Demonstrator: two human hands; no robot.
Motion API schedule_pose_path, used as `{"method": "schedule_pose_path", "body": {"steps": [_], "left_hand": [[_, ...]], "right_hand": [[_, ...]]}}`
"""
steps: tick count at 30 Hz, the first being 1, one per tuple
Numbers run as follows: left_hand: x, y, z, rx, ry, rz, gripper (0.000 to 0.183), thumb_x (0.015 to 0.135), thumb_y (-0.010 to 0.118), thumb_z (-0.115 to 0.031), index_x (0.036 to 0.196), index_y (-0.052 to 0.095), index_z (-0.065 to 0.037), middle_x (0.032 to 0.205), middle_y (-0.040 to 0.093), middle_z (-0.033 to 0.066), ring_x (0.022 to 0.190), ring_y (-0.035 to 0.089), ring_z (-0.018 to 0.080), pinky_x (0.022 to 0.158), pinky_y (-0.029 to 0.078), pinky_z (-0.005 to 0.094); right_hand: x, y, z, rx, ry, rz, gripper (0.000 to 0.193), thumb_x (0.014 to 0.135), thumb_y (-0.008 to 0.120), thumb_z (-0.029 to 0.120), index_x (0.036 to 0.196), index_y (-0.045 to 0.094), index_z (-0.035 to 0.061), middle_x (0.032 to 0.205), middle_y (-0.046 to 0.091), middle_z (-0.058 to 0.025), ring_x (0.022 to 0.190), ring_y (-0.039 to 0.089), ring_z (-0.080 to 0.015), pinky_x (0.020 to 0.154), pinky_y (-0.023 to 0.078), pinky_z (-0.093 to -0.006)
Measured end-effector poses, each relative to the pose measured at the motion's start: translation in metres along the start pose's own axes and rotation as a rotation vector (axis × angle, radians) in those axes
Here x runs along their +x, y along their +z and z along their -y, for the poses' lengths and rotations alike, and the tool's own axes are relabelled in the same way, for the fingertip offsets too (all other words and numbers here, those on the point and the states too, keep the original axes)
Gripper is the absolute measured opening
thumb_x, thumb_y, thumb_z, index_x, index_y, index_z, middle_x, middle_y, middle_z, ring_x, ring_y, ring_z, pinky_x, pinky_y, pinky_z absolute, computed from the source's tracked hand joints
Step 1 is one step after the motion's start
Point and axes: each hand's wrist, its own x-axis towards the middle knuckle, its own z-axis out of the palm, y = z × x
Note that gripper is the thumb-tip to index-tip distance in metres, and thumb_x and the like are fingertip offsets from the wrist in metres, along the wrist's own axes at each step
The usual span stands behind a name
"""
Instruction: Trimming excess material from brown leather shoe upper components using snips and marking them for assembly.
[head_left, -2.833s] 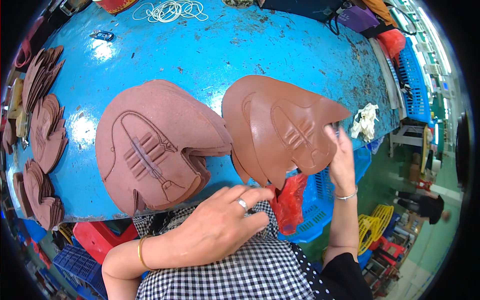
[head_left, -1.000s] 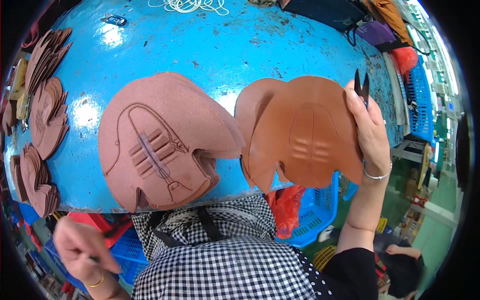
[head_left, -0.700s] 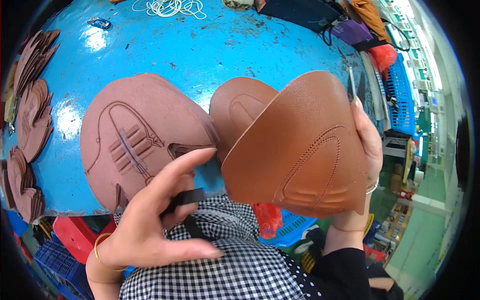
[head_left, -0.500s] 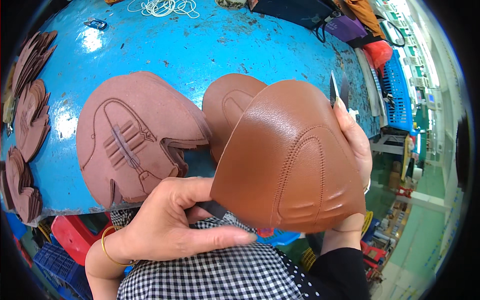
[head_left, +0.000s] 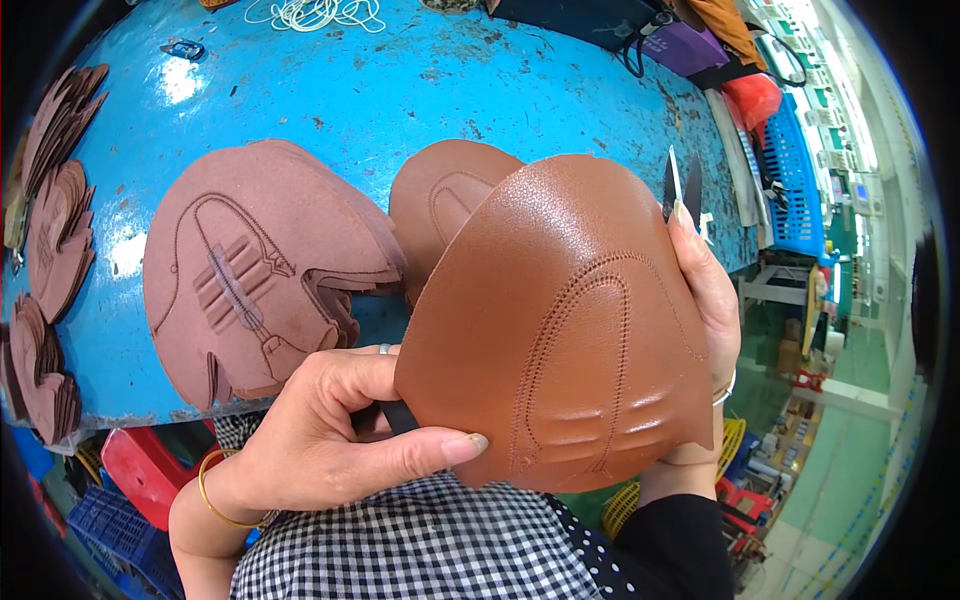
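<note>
A brown leather shoe upper (head_left: pixel 590 340) with an arched double row of stitching hangs tilted before me, smooth side up. My left hand (head_left: pixel 350 420) grips its lower left edge, thumb on the face and fingers underneath; a dark strip shows beside those fingers. Behind the right edge my right hand (head_left: pixel 708 290) supports the upper, its fingers mostly hidden. Two pointed blades of thread snips (head_left: pixel 676 182) stick up past that thumb, spread apart; their handles are out of sight. On the table, a stack of pinkish-brown uppers (head_left: pixel 260 270) lies back side up, beside another brown upper (head_left: pixel 440 185).
On the blue table (head_left: pixel 400 90) more stacked pieces (head_left: pixel 60 220) line the left edge. White cord (head_left: pixel 315 12) and a small blue tool (head_left: pixel 184 49) lie at the back. A blue basket (head_left: pixel 795 190) stands right; a red stool (head_left: pixel 145 475) is below left.
The upper has come slightly down and left, its lower edge tilting toward me. My left thumb has moved onto its lower left face.
</note>
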Motion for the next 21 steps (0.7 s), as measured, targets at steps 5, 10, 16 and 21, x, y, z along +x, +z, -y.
{"method": "schedule_pose_path", "body": {"steps": [5,10,16,21], "left_hand": [[-0.001,-0.006,0.002,0.007,-0.008,0.004,0.019,0.085,0.073,-0.01,0.102,0.07,-0.002,0.09,0.07,0.0023,0.083,0.061,0.0052,0.069,0.047,0.0204],[-0.009,-0.011,-0.003,0.082,0.007,0.019,0.029,0.091,0.063,-0.008,0.119,0.061,0.001,0.093,0.067,0.0053,0.085,0.059,0.0081,0.073,0.046,0.0223],[-0.063,-0.042,-0.031,0.171,-0.181,-0.193,0.031,0.09,0.054,0.002,0.12,0.045,0.005,0.08,0.063,0.0069,0.074,0.057,0.0097,0.068,0.045,0.0243],[-0.116,-0.089,-0.058,0.321,-0.036,-0.58,0.023,0.084,0.054,0.003,0.103,0.042,0.001,0.076,0.069,0.0175,0.045,0.05,0.0062,0.043,0.039,0.0165]], "right_hand": [[-0.001,0.006,-0.001,0.034,0.029,-0.062,0.033,0.1,0.048,0.026,0.115,0.059,-0.0011,0.097,0.066,-0.0062,0.082,0.062,-0.0092,0.073,0.05,-0.0225],[0.008,0.009,-0.002,-0.063,0.001,0.014,0.03,0.1,0.049,0.027,0.109,0.058,0.0008,0.089,0.062,-0.0005,0.078,0.057,-0.0054,0.068,0.045,-0.0195],[0.098,-0.057,-0.024,-0.637,-0.07,0.227,0.027,0.099,0.053,0.032,0.089,0.054,0.007,0.076,0.051,0.007,0.066,0.042,-0.0037,0.057,0.035,-0.0228],[0.116,-0.051,-0.039,-1.396,-0.483,0.026,0.024,0.091,0.065,0.024,0.084,0.056,0.0031,0.067,0.05,-0.0001,0.062,0.044,-0.0119,0.057,0.039,-0.0261]]}}
